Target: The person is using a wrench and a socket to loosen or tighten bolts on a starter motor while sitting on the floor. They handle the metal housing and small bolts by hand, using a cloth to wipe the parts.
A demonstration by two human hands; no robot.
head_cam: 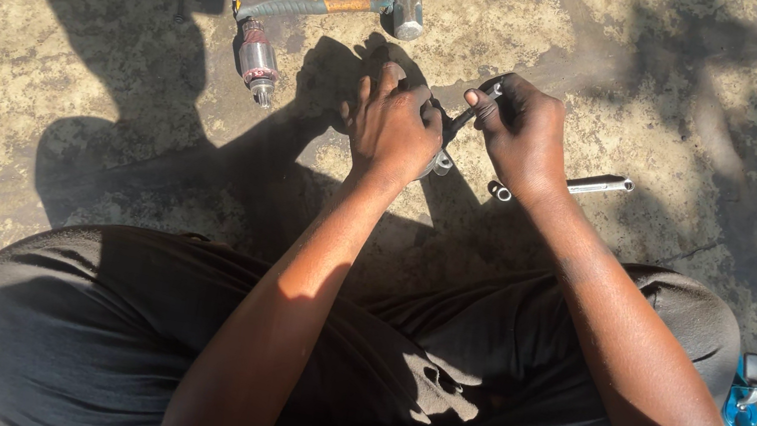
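Concrete floor (63, 92); both hands (392, 129) crowd part (443, 157).

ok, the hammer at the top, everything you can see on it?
The hammer lies flat on the mottled concrete ground, apart from both hands. It has a blocky grey metal head at the right end and a handle running left and slightly down: brownish orange near the head, then a dark grey-green grip. The surfaces look worn. It lies in sun, casting a short shadow. A small cylindrical motor armature lies just below the grip end.
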